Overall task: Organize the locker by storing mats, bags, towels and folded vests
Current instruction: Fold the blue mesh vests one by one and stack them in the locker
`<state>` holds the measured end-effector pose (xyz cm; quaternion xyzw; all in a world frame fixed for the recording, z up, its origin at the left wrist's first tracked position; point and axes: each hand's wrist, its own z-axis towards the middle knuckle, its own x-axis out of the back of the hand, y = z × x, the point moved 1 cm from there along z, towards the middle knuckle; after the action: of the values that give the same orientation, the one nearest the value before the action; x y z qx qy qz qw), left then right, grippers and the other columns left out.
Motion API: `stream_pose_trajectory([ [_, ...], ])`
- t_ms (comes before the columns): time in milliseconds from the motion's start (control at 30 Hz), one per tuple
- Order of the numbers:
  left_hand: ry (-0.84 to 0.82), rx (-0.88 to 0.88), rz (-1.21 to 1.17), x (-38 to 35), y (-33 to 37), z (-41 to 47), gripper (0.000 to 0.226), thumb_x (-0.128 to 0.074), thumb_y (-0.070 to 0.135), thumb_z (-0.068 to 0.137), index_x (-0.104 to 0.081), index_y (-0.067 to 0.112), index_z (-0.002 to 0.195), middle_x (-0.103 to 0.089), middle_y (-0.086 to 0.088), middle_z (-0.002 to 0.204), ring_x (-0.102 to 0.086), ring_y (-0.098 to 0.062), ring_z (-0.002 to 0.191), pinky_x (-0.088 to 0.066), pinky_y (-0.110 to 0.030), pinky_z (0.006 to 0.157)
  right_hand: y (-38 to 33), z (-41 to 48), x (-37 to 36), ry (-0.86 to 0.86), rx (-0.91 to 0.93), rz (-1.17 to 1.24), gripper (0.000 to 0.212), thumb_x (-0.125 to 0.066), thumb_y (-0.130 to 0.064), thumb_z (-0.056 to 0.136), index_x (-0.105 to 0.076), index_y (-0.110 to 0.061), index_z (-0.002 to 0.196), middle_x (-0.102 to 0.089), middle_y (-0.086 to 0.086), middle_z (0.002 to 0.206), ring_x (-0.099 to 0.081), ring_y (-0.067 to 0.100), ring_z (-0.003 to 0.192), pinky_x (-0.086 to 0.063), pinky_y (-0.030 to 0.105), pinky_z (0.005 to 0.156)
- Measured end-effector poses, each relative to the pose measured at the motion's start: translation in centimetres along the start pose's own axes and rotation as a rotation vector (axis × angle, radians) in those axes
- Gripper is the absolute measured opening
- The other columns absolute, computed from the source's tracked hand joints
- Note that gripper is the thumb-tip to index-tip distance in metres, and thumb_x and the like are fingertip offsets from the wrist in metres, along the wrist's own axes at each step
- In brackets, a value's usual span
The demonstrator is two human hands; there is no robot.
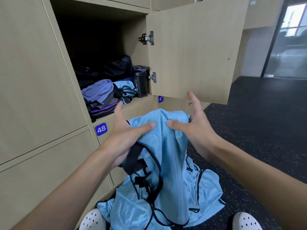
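Observation:
A light-blue mesh vest with black trim (167, 146) hangs lifted in front of me below the open locker compartment (99, 39). My left hand (124, 138) grips its left side, thumb laid across the fabric and lower fingers curled round the black trim. My right hand (194, 125) holds its right side, thumb on the front, the fingers behind mostly hidden. More light-blue vests (204, 193) lie heaped on the floor. Inside the locker sit folded purple cloth (98, 90), a folded light-blue vest (123, 86) and black bags (116, 67).
The locker door (191, 52) stands swung open to the right, above my right hand. A black sport bottle (141, 82) stands at the compartment's right wall. Closed lockers labelled 48 (101, 129) and 47 (160, 98) lie below. My white shoes (93, 219) frame the pile on the dark speckled floor (257, 130).

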<state>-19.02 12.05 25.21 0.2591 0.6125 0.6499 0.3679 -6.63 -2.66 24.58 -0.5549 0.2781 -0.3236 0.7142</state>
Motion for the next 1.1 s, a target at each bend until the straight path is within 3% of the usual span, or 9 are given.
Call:
stream_pose_trajectory([
  [100, -0.029, 0.023, -0.011, -0.2, 0.0, -0.3, 0.112, -0.083, -0.006, 0.072, -0.026, 0.063, 0.141, -0.052, -0.013, 0.140, -0.074, -0.023, 0.097, -0.061, -0.043, 0.077, -0.2, -0.1, 0.3, 0.004, 0.045, -0.034, 0.102, -0.081, -0.012, 0.079, -0.017, -0.057, 0.145, -0.046, -0.002, 0.142, -0.053, 0.007, 0.126, -0.046, 0.032, 0.101],
  [200, 0.070, -0.066, -0.042, 0.2, 0.7, 0.1, 0.103, -0.088, 0.006, 0.063, -0.037, 0.061, 0.133, -0.044, -0.006, 0.148, -0.062, -0.024, 0.119, -0.055, -0.047, 0.095, -0.5, -0.7, 0.1, -0.217, 0.001, -0.001, 0.103, -0.074, 0.002, 0.082, -0.015, -0.049, 0.149, -0.070, -0.023, 0.098, -0.069, -0.003, 0.090, -0.056, 0.022, 0.077],
  [333, -0.001, 0.052, 0.100, -0.1, 0.5, -0.6, 0.107, -0.089, 0.012, 0.069, -0.026, 0.058, 0.143, -0.057, -0.003, 0.132, -0.068, -0.021, 0.108, -0.057, -0.042, 0.092, -0.6, -0.4, -0.2, -0.129, 0.021, 0.002, 0.088, -0.065, 0.012, 0.085, -0.027, -0.038, 0.147, -0.072, -0.010, 0.080, -0.071, 0.003, 0.082, -0.057, 0.023, 0.074],
  [467, -0.120, 0.117, 0.152, -0.4, 0.9, -1.2, 0.106, -0.079, -0.005, 0.077, -0.027, 0.060, 0.142, -0.066, -0.017, 0.119, -0.075, -0.029, 0.087, -0.062, -0.042, 0.071, -1.0, -0.2, 0.1, -0.088, 0.004, 0.010, 0.087, -0.069, 0.003, 0.086, -0.029, -0.048, 0.144, -0.066, 0.021, 0.114, -0.071, 0.023, 0.093, -0.058, 0.039, 0.087],
  [600, 0.010, 0.023, 0.033, 0.2, 1.8, -0.6, 0.087, -0.069, -0.005, 0.086, -0.034, 0.055, 0.139, -0.068, -0.017, 0.117, -0.075, -0.028, 0.085, -0.060, -0.037, 0.064, -1.1, -0.2, 0.8, -0.263, -0.076, 0.003, 0.097, -0.070, 0.009, 0.082, -0.025, -0.048, 0.146, -0.074, 0.013, 0.104, -0.072, 0.027, 0.094, -0.060, 0.034, 0.077],
  [733, 0.116, 0.082, 0.109, 0.4, 1.9, -0.6, 0.075, -0.076, 0.008, 0.085, -0.039, 0.047, 0.137, -0.064, -0.012, 0.117, -0.074, -0.022, 0.076, -0.058, -0.032, 0.058, -1.2, 0.0, 1.0, -0.200, -0.020, 0.021, 0.091, -0.067, 0.011, 0.083, -0.030, -0.043, 0.145, -0.075, 0.008, 0.096, -0.072, 0.026, 0.094, -0.058, 0.034, 0.083],
  [900, -0.153, 0.227, 0.385, -0.6, 1.6, -1.8, 0.113, -0.084, 0.000, 0.072, -0.021, 0.060, 0.144, -0.063, -0.012, 0.115, -0.073, -0.028, 0.087, -0.062, -0.043, 0.071, -0.7, 0.4, 0.7, -0.035, 0.045, -0.001, 0.088, -0.080, -0.010, 0.078, -0.034, -0.054, 0.138, -0.051, 0.019, 0.137, -0.061, 0.032, 0.116, -0.051, 0.043, 0.101],
  [1033, -0.050, 0.114, 0.309, -0.4, 1.7, -1.4, 0.102, -0.074, -0.007, 0.079, -0.027, 0.060, 0.141, -0.061, -0.023, 0.096, -0.063, -0.031, 0.069, -0.059, -0.045, 0.059, -1.0, 0.1, 1.0, -0.084, 0.021, -0.086, 0.097, -0.087, -0.029, 0.068, -0.028, -0.061, 0.138, -0.029, -0.004, 0.156, -0.038, 0.017, 0.140, -0.035, 0.048, 0.114],
  [1100, 0.031, 0.069, 0.205, 0.0, 1.8, -1.2, 0.093, -0.069, -0.006, 0.084, -0.031, 0.058, 0.139, -0.057, -0.022, 0.086, -0.059, -0.031, 0.065, -0.057, -0.042, 0.055, -1.1, -0.3, 1.3, -0.181, -0.026, -0.163, 0.103, -0.086, -0.018, 0.073, -0.022, -0.058, 0.144, -0.041, -0.009, 0.145, -0.051, 0.005, 0.126, -0.043, 0.039, 0.107],
])
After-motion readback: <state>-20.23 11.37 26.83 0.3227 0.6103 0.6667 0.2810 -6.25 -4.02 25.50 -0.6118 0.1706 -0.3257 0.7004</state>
